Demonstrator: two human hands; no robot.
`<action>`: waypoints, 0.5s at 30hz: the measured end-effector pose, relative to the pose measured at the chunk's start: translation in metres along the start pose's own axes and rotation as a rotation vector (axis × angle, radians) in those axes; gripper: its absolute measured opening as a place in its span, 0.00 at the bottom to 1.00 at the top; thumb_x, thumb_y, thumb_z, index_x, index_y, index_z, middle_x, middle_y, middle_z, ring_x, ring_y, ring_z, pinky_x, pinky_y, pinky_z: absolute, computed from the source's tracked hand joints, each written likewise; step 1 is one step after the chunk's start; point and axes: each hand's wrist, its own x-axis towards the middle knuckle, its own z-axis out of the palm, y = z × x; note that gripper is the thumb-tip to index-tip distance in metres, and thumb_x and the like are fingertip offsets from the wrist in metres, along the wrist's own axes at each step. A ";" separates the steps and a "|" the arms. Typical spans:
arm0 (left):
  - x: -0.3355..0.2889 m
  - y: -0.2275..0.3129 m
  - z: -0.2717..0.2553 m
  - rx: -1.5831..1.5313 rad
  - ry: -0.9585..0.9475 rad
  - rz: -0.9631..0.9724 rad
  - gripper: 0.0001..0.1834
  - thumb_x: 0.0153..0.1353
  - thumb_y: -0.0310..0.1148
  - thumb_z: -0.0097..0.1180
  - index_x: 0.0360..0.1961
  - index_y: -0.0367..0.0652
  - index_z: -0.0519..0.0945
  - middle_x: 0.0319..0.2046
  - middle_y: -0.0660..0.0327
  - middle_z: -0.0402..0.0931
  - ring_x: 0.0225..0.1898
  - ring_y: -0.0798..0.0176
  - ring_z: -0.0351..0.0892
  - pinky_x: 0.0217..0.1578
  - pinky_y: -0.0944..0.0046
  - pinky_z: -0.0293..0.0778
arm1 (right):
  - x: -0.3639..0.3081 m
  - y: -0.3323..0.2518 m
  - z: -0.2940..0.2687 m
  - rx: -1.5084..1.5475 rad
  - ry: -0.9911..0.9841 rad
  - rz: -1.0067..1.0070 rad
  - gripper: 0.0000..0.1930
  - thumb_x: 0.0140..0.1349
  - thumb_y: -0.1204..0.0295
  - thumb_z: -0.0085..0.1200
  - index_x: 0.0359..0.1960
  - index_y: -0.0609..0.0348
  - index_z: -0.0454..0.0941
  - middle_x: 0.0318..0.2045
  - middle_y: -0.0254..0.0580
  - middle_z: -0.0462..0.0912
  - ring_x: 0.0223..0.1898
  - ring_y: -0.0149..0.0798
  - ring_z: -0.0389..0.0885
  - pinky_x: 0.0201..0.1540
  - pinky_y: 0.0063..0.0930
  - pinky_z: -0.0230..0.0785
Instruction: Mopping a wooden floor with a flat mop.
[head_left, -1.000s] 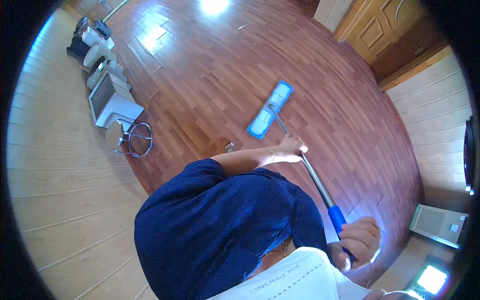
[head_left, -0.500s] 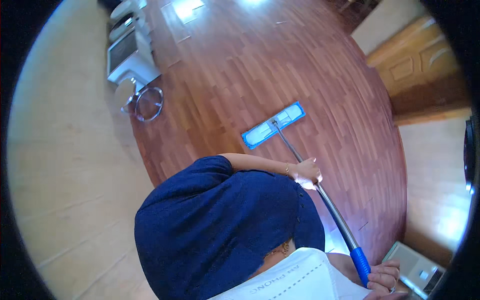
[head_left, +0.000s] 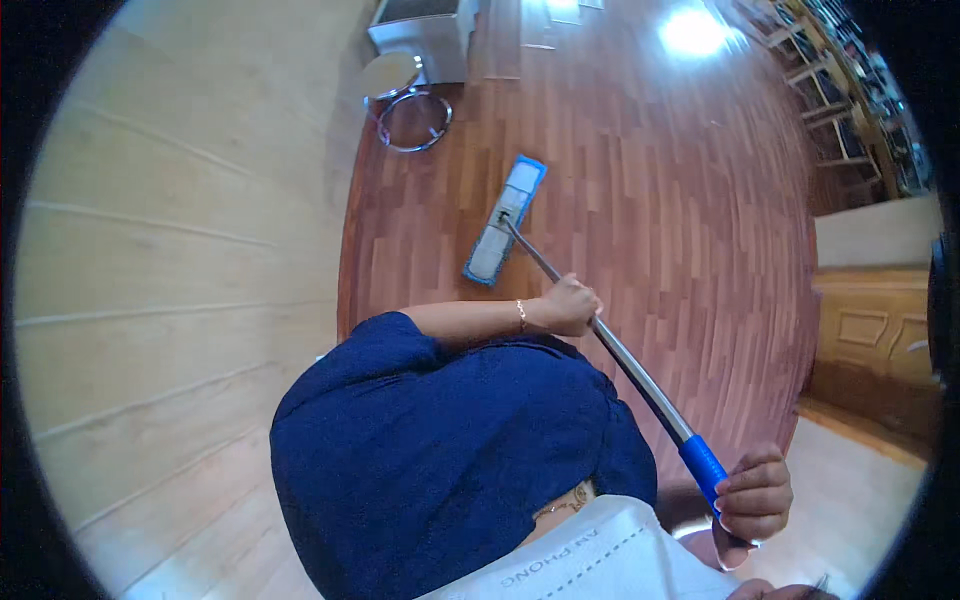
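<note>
A flat mop's head point(head_left: 522, 182), a pale plate edged with blue cloth, lies on the wooden floor ahead of me, its long side slanting away. From its middle joint the metal mop handle point(head_left: 637, 374) runs back toward my right side. My left hand point(head_left: 568, 306), a bracelet at its wrist, is closed round the lower part of the handle. Close to my body on the right, my right hand point(head_left: 752, 500) has its fingers curled round the end of the blue grip point(head_left: 703, 464). Both hands are on the same handle.
A pale wall point(head_left: 180, 270) runs along my left. Beyond the mop head, a round-based chrome stool point(head_left: 415, 120) stands by a white cabinet point(head_left: 425, 45). A wooden cabinet point(head_left: 868, 325) is at the right, with a long table and chairs point(head_left: 840, 135) at the far right.
The view has turned, so the stool and wooden cabinet appear elsewhere. The mop head has swung from lying mostly crosswise to pointing mostly away from me. Both hands have kept hold of the handle.
</note>
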 end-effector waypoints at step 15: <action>-0.143 -0.098 -0.044 0.059 0.139 -0.341 0.18 0.56 0.48 0.55 0.20 0.45 0.78 0.22 0.54 0.78 0.30 0.50 0.80 0.35 0.49 0.70 | 0.039 0.076 0.105 0.529 -0.452 0.173 0.18 0.52 0.52 0.59 0.23 0.55 0.78 0.24 0.39 0.81 0.32 0.44 0.82 0.43 0.40 0.68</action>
